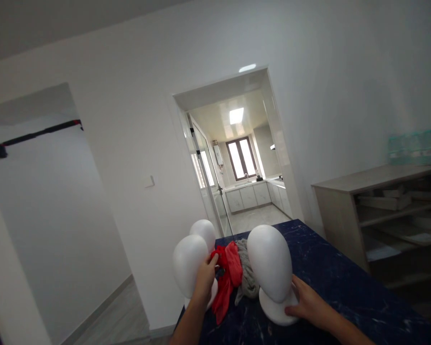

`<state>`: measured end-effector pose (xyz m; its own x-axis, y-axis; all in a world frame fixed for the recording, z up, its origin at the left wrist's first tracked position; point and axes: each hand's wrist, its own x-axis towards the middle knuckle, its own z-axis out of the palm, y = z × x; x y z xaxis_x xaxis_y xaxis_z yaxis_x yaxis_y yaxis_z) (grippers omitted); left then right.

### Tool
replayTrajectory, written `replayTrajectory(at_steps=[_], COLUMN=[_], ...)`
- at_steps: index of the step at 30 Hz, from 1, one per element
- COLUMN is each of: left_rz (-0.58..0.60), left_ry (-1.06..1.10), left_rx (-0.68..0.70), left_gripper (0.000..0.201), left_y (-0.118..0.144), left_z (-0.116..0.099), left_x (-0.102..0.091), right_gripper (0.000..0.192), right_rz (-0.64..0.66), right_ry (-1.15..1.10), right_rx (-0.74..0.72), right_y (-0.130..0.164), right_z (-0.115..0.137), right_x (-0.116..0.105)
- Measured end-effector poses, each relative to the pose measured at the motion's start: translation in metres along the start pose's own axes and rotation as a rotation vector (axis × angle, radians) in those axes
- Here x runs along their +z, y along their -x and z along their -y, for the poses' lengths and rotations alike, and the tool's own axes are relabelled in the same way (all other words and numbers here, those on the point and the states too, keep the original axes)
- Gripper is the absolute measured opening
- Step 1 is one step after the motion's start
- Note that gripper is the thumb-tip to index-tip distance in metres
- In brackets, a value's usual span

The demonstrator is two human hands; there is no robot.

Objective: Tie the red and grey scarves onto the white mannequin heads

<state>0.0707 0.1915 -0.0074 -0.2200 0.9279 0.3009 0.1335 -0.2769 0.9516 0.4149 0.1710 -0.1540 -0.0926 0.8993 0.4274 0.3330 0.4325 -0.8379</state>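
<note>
On the blue table (326, 268), steadying foam heads: left hand (204, 278) closed around the left head (188, 263) beside a red cloth (228, 273), right hand (307, 302) spread loosely against the right head (273, 268), at its base.

Two bare forearms enter from the bottom edge of the frame, with no sleeves, gloves, watch or rings showing. The left hand (205, 275) sits lower centre, the right hand (308, 303) lower right; both are uncovered.
</note>
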Motion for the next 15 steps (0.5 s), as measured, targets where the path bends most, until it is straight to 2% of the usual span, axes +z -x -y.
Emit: replayTrajectory(at_steps=[3,6,9,12,13,15], left_rz=[0.002,0.036,0.118,0.221,0.246,0.294], left_ry=[0.269,0.316,0.339,0.359,0.365,0.377], left_rx=[-0.019,-0.007,-0.024,-0.037,-0.026,0.017], left_gripper=[0.041,0.034,0.030,0.028,0.028,0.030], left_y=[-0.015,-0.031,-0.040,-0.034,-0.028,-0.012], left_z=[-0.034,-0.070,-0.111,-0.156,-0.170,-0.198], left_x=[0.001,0.004,0.005,0.001,-0.003,-0.010], right_gripper=[0.076,0.076,0.078,0.083,0.074,0.039], right_rz=[0.051,0.094,0.124,0.130,0.101,-0.037], right_ry=[0.009,-0.030,-0.064,-0.013,0.028,0.124], right_rx=[-0.024,-0.011,0.035,0.079,0.099,0.143], right_y=[0.000,0.000,0.000,0.002,0.003,0.010], right_z=[0.001,0.002,0.000,0.001,0.006,0.028], right_x=[-0.002,0.000,-0.005,-0.039,-0.057,-0.093])
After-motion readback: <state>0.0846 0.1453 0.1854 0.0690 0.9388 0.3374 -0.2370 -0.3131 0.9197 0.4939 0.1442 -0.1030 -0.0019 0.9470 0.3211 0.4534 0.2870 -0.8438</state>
